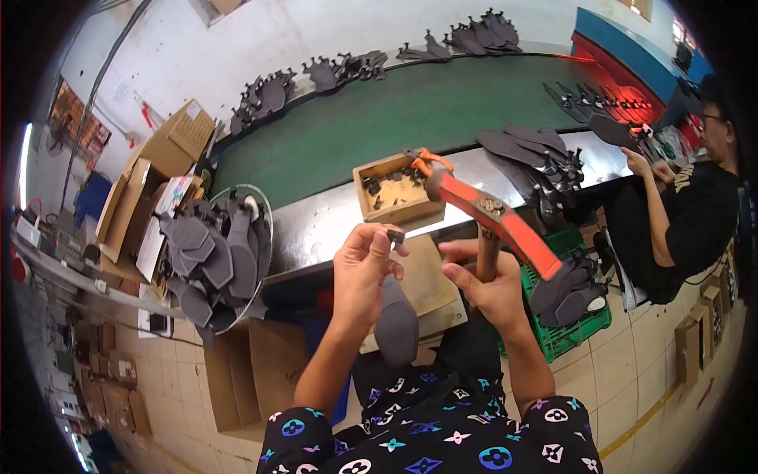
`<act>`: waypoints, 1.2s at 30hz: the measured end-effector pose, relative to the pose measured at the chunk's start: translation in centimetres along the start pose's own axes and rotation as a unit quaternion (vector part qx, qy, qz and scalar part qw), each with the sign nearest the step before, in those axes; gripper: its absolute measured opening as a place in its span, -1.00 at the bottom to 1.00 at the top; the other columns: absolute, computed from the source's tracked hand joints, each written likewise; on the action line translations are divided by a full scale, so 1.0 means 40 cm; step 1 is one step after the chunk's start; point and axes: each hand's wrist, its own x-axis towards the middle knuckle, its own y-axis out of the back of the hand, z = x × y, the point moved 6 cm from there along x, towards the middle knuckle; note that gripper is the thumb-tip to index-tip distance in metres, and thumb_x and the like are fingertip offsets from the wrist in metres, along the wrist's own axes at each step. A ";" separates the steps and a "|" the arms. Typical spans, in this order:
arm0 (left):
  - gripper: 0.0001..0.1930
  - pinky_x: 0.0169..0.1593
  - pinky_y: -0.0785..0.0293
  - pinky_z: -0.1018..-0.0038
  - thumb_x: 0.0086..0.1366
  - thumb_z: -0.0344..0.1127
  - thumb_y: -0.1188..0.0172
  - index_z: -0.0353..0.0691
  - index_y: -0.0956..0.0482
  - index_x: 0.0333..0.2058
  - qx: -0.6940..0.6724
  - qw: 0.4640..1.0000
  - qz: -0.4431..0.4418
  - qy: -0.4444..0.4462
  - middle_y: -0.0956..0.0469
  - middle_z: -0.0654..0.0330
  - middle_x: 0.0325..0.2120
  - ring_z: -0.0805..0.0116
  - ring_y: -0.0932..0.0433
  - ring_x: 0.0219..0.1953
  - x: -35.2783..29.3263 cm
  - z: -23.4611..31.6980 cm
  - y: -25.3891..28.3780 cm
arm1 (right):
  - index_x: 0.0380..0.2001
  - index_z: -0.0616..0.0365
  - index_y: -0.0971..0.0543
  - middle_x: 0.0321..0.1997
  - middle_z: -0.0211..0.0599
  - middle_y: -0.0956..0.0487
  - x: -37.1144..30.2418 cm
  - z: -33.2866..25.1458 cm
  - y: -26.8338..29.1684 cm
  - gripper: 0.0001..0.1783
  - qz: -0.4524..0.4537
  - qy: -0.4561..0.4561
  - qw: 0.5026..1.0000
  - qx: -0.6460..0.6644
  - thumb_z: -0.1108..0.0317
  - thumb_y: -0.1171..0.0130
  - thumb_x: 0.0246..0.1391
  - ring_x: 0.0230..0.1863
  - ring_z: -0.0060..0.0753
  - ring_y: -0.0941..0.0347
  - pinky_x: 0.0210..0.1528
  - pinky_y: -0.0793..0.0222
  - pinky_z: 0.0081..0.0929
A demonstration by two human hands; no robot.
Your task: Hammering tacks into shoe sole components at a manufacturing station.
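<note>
Between the thumb and fingertips of my left hand [365, 265] is a small black piece [395, 236], too small to name more exactly. My right hand [497, 296] is closed round the wooden handle of a hammer [513, 225], whose long red-orange head is raised in front of me. Below my left hand a dark grey sole-shaped piece [397, 328] lies partly over a pale wooden board [430, 276]; its upper end is hidden by the hand. Beyond the hands stands a wooden box [379, 212] of small black bits, with orange-handled pliers [434, 160] at its right corner.
A green conveyor belt [332, 130] runs behind the metal ledge [304, 229]. Grey soles fill a round basket [271, 237] on the left and a green crate [584, 336] on the right. A cardboard box [229, 379] stands at lower left. At right sits a co-worker [687, 205].
</note>
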 end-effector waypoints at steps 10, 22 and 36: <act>-0.84 -0.31 -0.42 0.58 0.26 -0.35 -0.34 -0.32 -0.60 -0.31 0.129 0.975 -0.018 -0.178 -0.45 0.23 -0.28 0.51 -0.46 -0.35 -0.110 0.055 0.019 | -0.19 0.31 -0.62 -0.20 -0.29 -0.63 0.003 -0.012 -0.124 -0.78 -0.109 0.020 0.993 0.038 0.50 -0.34 0.08 -0.46 -0.75 -0.43 -0.50 -0.30 -0.74; -0.73 -0.07 -0.48 0.28 0.14 -0.31 -0.40 -0.28 -0.60 -0.21 0.486 0.859 0.033 -0.159 -0.64 0.08 -0.28 0.10 -0.60 -0.17 0.044 -0.137 0.247 | -0.20 0.31 -0.62 -0.37 -0.41 -0.62 0.147 0.194 -0.130 -0.73 -0.125 -0.046 0.982 -0.131 0.38 -0.35 0.06 -0.37 -0.65 -0.43 -0.30 -0.36 -0.58; -0.66 -0.08 -0.54 0.40 0.03 -0.42 -0.46 -0.34 -0.68 -0.18 0.431 0.898 0.056 -0.071 -0.70 0.01 -0.26 0.20 -0.69 -0.22 0.013 -0.186 0.300 | -0.14 0.26 -0.57 -0.25 -0.10 -0.58 0.160 0.243 -0.196 -0.73 -0.224 0.091 0.944 -0.225 0.46 -0.27 0.05 -0.24 0.07 -0.52 -0.15 -0.43 -0.28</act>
